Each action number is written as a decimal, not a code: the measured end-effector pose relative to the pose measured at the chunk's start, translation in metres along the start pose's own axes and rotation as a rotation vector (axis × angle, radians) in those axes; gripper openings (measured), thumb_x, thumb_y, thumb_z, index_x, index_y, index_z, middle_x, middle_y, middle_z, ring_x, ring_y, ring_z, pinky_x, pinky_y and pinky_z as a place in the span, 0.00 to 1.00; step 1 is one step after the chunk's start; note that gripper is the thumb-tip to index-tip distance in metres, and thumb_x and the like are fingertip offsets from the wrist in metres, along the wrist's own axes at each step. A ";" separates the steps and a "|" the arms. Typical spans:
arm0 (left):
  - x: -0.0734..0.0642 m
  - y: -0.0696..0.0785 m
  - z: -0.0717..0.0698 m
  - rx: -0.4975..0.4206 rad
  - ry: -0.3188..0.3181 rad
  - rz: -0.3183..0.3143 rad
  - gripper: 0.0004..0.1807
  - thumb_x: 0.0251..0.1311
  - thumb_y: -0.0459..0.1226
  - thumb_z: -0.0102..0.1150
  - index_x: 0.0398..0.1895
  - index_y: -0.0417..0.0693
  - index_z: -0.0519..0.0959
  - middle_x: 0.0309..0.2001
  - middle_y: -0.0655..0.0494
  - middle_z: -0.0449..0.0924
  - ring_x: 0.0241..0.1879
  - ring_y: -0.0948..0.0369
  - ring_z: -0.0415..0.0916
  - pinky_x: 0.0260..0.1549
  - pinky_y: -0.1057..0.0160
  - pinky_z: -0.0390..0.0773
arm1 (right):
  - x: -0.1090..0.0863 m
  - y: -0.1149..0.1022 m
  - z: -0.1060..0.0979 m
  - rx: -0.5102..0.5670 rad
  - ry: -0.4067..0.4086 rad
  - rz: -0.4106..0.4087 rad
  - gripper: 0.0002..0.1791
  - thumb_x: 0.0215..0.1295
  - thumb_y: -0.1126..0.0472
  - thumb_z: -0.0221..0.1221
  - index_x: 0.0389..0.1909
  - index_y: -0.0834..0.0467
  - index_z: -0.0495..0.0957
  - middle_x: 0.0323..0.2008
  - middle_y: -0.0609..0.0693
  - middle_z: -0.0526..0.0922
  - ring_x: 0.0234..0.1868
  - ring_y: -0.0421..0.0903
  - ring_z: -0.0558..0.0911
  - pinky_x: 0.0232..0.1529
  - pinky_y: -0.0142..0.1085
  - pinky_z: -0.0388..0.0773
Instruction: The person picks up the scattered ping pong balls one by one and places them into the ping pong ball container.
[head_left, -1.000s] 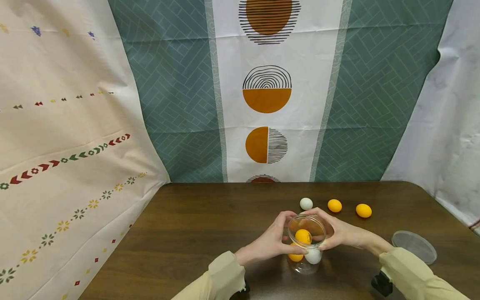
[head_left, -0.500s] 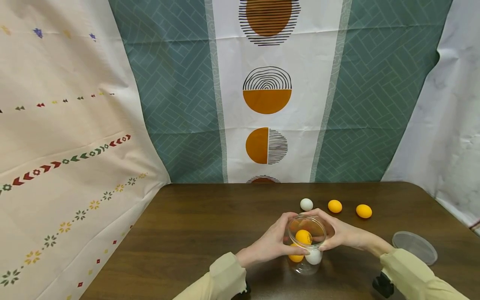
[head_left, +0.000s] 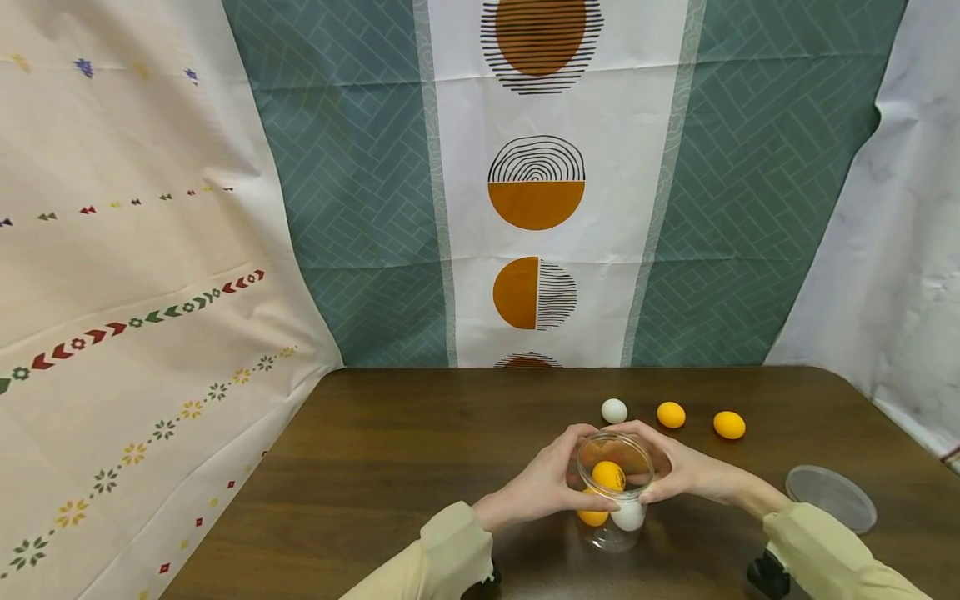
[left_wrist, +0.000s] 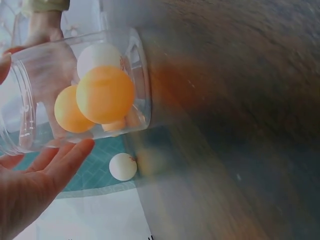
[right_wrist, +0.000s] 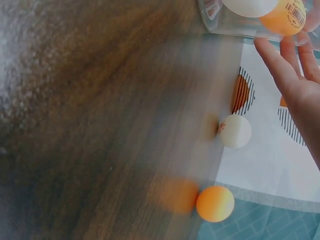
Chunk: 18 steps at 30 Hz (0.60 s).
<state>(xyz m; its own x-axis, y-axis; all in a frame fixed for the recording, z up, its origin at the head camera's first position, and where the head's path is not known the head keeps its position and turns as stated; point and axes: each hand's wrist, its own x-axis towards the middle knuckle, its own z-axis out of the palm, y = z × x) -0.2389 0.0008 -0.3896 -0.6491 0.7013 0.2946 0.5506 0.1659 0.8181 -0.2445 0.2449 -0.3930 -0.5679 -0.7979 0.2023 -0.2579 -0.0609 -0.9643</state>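
Note:
A clear plastic jar (head_left: 613, 542) stands without a lid on the dark table, with orange and white ping-pong balls inside, among them an orange ball (left_wrist: 105, 95) and a white ball (head_left: 628, 515). My left hand (head_left: 547, 483) grips the jar from the left, thumb at the near side below the rim. From the right, my right hand (head_left: 686, 471) holds it the same way, fingers round the back. In the left wrist view the jar (left_wrist: 140, 75) lies sideways in the picture, its balls gathered toward the bottom.
Behind the jar sit a loose white ball (head_left: 614, 411) and two orange balls, one (head_left: 671, 415) nearer and one (head_left: 729, 425) farther right. A clear round lid (head_left: 831, 498) lies on the table (head_left: 390, 467) at the right. Patterned cloths (head_left: 352, 167) hang behind.
Both hands keep the same hold on the jar, and the balls stay where they were. Only the head view has shifted slightly.

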 end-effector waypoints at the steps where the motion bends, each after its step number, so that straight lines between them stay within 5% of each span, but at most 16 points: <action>1: 0.000 0.000 0.000 -0.002 0.001 -0.002 0.38 0.45 0.42 0.70 0.58 0.59 0.57 0.54 0.60 0.64 0.52 0.61 0.65 0.36 0.66 0.73 | 0.000 0.000 0.000 0.003 -0.002 -0.005 0.40 0.55 0.70 0.58 0.65 0.60 0.47 0.63 0.64 0.52 0.60 0.58 0.57 0.53 0.49 0.62; 18: 0.002 0.000 -0.002 -0.007 -0.012 -0.016 0.37 0.45 0.41 0.70 0.56 0.57 0.59 0.53 0.60 0.64 0.49 0.63 0.67 0.36 0.67 0.73 | -0.004 -0.001 -0.008 -0.001 -0.007 0.058 0.43 0.54 0.67 0.59 0.66 0.58 0.45 0.65 0.60 0.51 0.61 0.59 0.58 0.53 0.50 0.62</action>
<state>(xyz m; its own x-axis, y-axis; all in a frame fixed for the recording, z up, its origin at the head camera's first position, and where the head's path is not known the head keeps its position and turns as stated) -0.2413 0.0006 -0.3881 -0.6516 0.7068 0.2753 0.5362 0.1724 0.8263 -0.2488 0.2529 -0.3914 -0.5766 -0.8041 0.1446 -0.2252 -0.0137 -0.9742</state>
